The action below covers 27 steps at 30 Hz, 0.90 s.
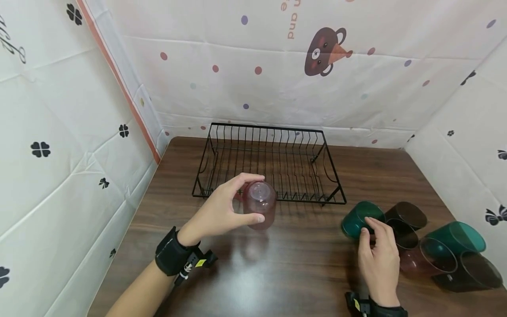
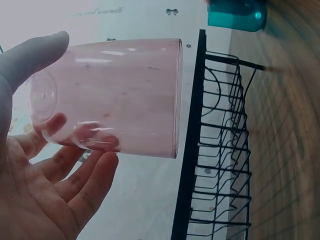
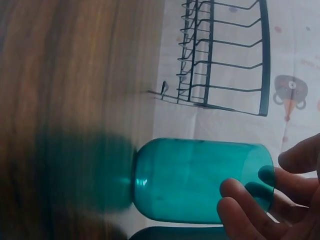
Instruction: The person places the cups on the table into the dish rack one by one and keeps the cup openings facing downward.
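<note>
The pink cup (image 1: 259,207) is at the centre of the frame, mouth down and base up, held over the counter (image 1: 293,281) near the rack's front rail and not touching it. Your left hand (image 1: 223,204) pinches it across the sides near the base, thumb on one side and fingers on the other. Expect it to be light and stiff: the wall looks thin and clear. You can't tell glass from plastic here, so treat it as breakable. The surface is smooth and probably slippery, more so if damp; firm, even pressure from the finger pads should serve better than a hard squeeze. Near the base is a good hold, since it leaves the thin rim free; mind that rim near the wire.

The teal cup (image 1: 352,222), right of centre, stands upright. Your right hand (image 1: 380,255) has its bent fingers at the rim, but you cannot tell whether they pinch it or merely rest there. It should handle much the same, and a lower hold on the wall would likely spare the lip.

The black wire rack (image 2: 193,125) sits at the upper middle of the frame. More cups (image 1: 455,237) cluster at the lower right, close together, so knocks are a risk there.
</note>
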Motion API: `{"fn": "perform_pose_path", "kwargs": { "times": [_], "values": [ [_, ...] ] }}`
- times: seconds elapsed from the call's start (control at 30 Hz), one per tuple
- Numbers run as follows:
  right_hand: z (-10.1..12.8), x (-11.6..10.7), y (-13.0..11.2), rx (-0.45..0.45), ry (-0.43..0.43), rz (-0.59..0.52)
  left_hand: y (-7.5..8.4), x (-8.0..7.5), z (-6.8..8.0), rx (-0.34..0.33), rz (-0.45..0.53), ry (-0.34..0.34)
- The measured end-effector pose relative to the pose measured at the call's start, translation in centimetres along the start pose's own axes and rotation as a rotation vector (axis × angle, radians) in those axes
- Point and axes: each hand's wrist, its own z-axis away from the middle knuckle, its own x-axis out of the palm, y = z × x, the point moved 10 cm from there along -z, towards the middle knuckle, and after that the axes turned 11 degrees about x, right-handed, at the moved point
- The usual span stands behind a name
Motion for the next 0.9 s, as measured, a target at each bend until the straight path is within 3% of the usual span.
{"fn": "perform_pose_path", "kwargs": {
  "times": [0.3, 0.9],
  "values": [
    [-0.3, 0.2, -0.5, -0.052, 0.022, 0.041, -1.1, -0.9, -0.3, -0.036, 0.007, 0.018],
    [-0.9, 0.0, -0.5, -0.067, 0.047, 0.06, -4.2, -3.7, -1.3, -0.12, 0.035, 0.15]
  ]
}}
